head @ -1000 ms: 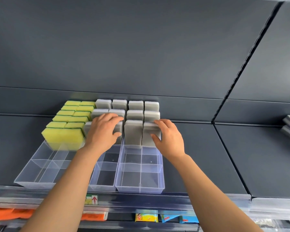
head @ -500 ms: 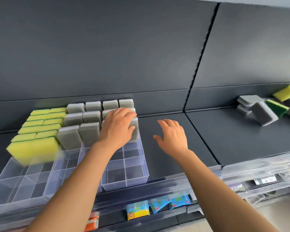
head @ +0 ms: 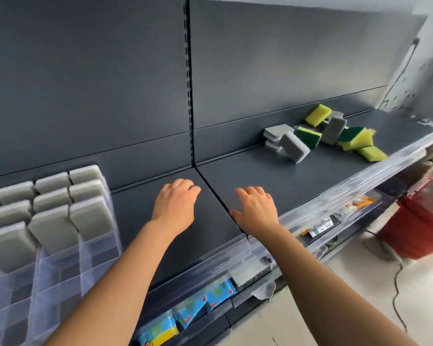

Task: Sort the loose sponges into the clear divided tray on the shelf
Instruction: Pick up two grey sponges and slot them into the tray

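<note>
Both hands have left the grey sponges in the clear divided plastic tray [head: 60, 275]. The left hand [head: 176, 203] and right hand [head: 256, 208] hover empty, fingers loose, over the dark shelf [head: 235, 178]. Fetching comes next: reaching right to the loose pile of grey and yellow-green sponges [head: 330, 136].
</note>
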